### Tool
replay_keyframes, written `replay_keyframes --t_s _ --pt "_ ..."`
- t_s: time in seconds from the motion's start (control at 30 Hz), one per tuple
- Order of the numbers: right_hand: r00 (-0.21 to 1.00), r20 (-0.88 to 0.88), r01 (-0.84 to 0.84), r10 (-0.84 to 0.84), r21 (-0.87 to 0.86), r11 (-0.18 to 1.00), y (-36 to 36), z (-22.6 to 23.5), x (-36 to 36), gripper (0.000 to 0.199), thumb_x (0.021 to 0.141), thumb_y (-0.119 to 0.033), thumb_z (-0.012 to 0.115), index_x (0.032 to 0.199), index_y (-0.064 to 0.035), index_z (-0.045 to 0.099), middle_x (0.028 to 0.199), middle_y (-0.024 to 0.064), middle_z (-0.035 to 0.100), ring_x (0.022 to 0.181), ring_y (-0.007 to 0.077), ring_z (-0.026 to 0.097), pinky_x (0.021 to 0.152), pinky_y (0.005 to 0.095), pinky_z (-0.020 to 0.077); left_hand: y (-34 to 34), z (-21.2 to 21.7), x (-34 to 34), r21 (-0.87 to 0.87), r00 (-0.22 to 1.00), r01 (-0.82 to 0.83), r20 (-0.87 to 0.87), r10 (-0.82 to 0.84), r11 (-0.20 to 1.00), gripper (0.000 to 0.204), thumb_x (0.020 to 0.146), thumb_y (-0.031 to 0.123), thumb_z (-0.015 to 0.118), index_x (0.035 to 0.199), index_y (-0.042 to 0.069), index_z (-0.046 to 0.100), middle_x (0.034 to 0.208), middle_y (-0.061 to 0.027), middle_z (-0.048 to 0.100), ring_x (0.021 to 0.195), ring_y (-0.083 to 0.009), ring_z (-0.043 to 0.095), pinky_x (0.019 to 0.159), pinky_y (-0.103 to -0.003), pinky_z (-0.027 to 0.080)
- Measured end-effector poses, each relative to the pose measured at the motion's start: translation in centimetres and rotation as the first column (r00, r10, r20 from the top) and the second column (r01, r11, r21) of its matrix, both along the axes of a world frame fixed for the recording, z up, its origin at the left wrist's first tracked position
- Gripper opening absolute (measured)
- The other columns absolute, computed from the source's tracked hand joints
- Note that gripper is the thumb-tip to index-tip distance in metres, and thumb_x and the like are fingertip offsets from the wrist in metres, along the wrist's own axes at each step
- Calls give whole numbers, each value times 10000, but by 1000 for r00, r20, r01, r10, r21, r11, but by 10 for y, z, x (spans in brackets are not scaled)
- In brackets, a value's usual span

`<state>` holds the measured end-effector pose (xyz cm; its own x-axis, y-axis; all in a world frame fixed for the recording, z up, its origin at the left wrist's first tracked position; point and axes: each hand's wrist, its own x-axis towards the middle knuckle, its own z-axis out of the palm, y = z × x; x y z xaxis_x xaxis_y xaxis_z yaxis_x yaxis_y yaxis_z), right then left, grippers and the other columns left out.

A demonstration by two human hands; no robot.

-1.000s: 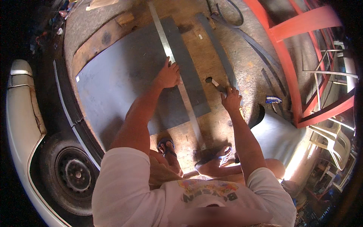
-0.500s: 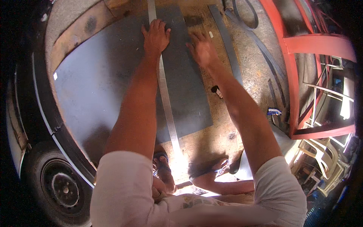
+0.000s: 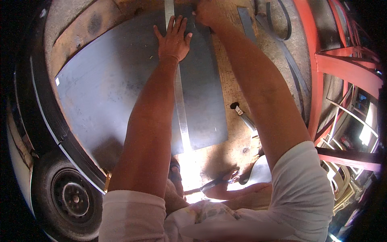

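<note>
A large dark grey flat sheet lies on a worn wooden board. Across it, running away from me, is a long flat metal straightedge. My left hand rests on the straightedge and the sheet with its fingers spread. Farther off and to its right, my right hand is at the sheet's far right corner. Its fingers are curled closed at the picture's upper edge, and whatever they hold is hidden. A slim light-coloured tool lies on the board right of the sheet, partly behind my right forearm.
Beyond my right forearm lie a short dark strip and long curled strips. A red metal frame stands at the right, with pale plastic chairs behind it. At lower left is a wheel beside a dark ledge.
My right hand has moved away from me to the sheet's far right corner, and its fingers have curled. My left hand stays on the straightedge, its fingers more spread. The view has shifted slightly.
</note>
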<state>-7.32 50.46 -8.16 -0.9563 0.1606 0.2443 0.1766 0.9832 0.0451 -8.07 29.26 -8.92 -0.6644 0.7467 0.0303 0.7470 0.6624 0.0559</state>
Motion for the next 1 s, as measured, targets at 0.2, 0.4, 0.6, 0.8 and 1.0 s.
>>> replay_keyframes --t_s 0.2,0.4,0.6,0.8,1.0 --pt "983 -140 37 -122 -499 866 1 17 16 398 895 -95 547 1262 27 641 1399 304 572 1258 487 567 1099 530 435 14 -2 7 76 997 40 69 -45 996 594 1088 498 347 1625 249 294 1711 47 230 1593 -184 143 1214 -750 19" --pt "992 36 121 -119 -478 870 -6 13 12 395 881 -76 577 1269 -31 635 1427 257 560 1312 490 507 1089 525 441 9 -5 4 58 998 28 50 -31 998 596 1087 484 353 1622 225 302 1710 30 235 1593 -184 146 1210 -753 19" --pt "987 -81 99 -136 -356 929 -8 -3 17 378 869 -73 581 1232 -111 678 1344 216 613 1308 480 494 1074 528 449 13 -2 7 132 995 49 79 -60 990 601 1088 488 348 1620 212 309 1707 15 248 1591 -191 159 1199 -767 30" --pt "986 -58 121 -155 -385 915 -5 -6 21 352 910 -115 549 1235 -111 685 1300 220 628 1245 459 529 1040 533 459 7 -5 15 85 993 50 101 -58 995 600 1089 480 359 1620 209 305 1703 15 254 1586 -200 180 1194 -774 69" --pt "964 -65 197 -257 -475 858 -2 -6 15 328 957 -173 509 1217 -95 694 1250 231 639 1184 451 552 989 540 476 7 -13 5 125 998 53 18 -56 991 548 1111 408 309 1624 216 290 1703 33 244 1587 -191 165 1204 -764 98"
